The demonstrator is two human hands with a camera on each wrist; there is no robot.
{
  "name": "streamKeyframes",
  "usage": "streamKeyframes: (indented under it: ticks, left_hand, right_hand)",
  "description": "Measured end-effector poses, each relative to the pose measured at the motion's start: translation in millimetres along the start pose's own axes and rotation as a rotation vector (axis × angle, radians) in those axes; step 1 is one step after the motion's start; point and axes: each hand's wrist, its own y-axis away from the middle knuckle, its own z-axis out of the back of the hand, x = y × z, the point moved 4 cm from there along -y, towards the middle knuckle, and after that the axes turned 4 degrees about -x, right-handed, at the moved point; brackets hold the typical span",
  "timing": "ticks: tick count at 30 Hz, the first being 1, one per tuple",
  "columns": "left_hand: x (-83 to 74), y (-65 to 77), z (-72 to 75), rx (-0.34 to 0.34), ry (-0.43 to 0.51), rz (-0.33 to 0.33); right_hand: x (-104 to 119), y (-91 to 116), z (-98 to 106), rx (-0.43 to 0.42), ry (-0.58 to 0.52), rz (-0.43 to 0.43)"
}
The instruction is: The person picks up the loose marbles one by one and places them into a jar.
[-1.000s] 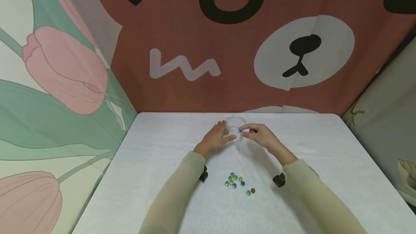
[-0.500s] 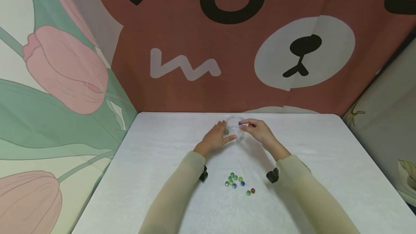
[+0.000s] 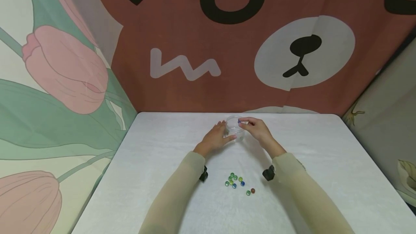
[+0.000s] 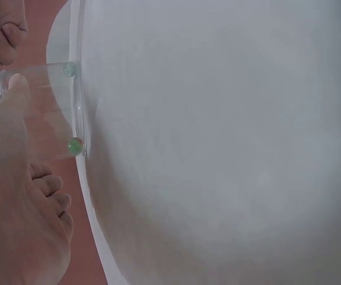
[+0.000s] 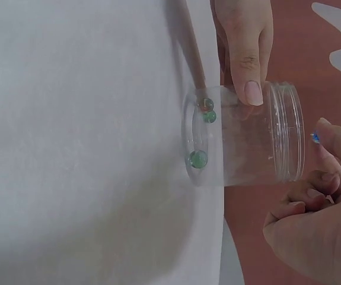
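Its fingers curled round the jar [image 5: 247,142], the left hand [image 3: 212,138] seems to steady it just beneath the right hand [image 3: 259,133], whose fingers pinch a marble [image 5: 316,137].

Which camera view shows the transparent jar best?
The right wrist view: the transparent jar appears large, from threaded neck to base, with marbles inside. The head view shows it small, partly covered by the left hand. The left wrist view shows its base, but that hand hides part near the neck.
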Motion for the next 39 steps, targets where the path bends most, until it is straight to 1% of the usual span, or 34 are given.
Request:
streamKeyframes:
  ticks: [6,11,18,23,26,30,34,39]
  left_hand:
    - [-0.9,0.0,0.0,0.006,0.015,0.009]
    - [-1.1,1.2,0.9,0.011,0.005,0.006]
    - [-2.3,2.9,3.8,0.013,-0.003,-0.009]
    - [-1.3,2.7,3.8,0.016,-0.012,-0.001]
    - [-1.4,2.9,3.6,0.018,0.0,0.003]
    - [-2.4,3.6,3.6,0.021,0.015,0.002]
    - [-2.7,3.9,2.8,0.023,0.004,0.004]
    - [-2.9,3.1,2.2,0.023,0.005,0.02]
  right_hand:
    - [-1,-2,-1,-0.011,-0.013,0.005]
    - [-3,-1,-1,-0.001,-0.018,0.012]
    - [-4,2,0,0.036,0.011,-0.019]
    - [-6,4,0,0.048,0.041,-0.033]
    - [-8,7,1,0.053,0.047,-0.033]
    - [-9,13,3,0.074,0.049,-0.027]
    - [-8,21,6,0.11,0.06,-0.012]
    - [-9,34,13,0.176,0.062,0.0]
